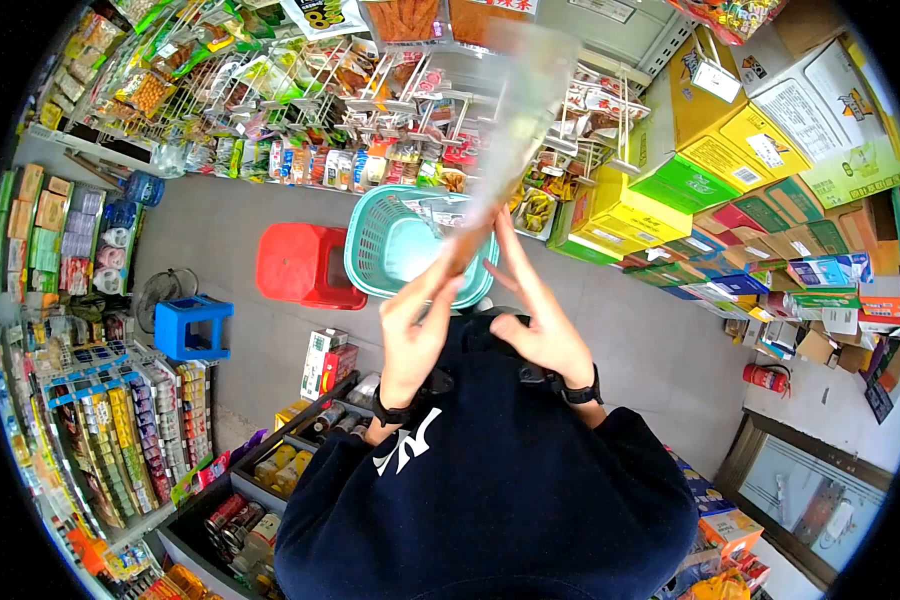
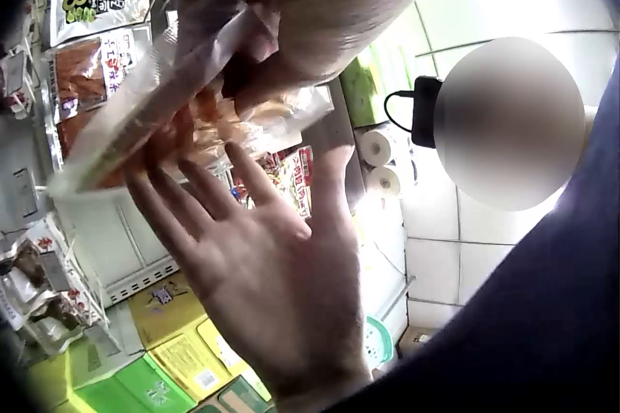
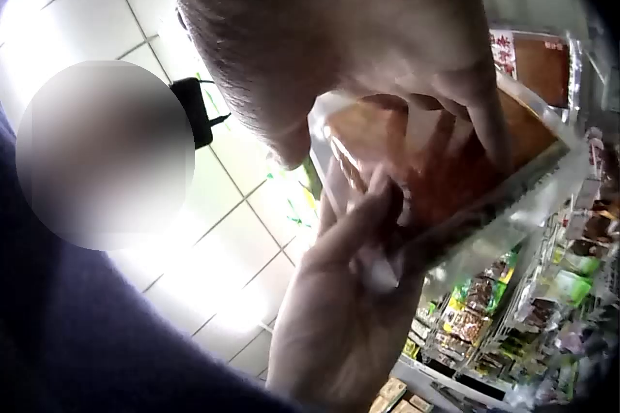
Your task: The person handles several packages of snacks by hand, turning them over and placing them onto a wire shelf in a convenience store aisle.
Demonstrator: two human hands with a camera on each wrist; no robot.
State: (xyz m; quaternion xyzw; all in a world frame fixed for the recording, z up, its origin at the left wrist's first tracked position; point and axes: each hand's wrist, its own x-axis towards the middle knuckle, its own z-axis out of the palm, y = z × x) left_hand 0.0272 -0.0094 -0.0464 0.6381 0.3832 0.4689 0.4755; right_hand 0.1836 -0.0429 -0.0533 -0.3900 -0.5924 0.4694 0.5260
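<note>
A clear snack packet with flat reddish-brown contents (image 1: 526, 112) stands tilted up in front of the chest, blurred in the head view. My left hand (image 1: 416, 332) pinches its lower edge, the thumb lying over the near face in the right wrist view. On the other side is my right hand (image 1: 548, 340), its fingers fairly straight and laid against the packet, thumb held apart. The left wrist view shows that right palm (image 2: 276, 282) with spread fingers behind the packet. Below the hands in the head view sits a turquoise plastic basket (image 1: 354, 245), partly covered by them.
Racks of hanging snack bags (image 1: 370, 85) line the far side. A red stool (image 1: 295, 265) stands left of the basket, a blue stool (image 1: 195, 318) farther left. Stacked cartons (image 1: 740, 140) rise on the right. An open drinks bin (image 1: 195, 520) lies near, at lower left.
</note>
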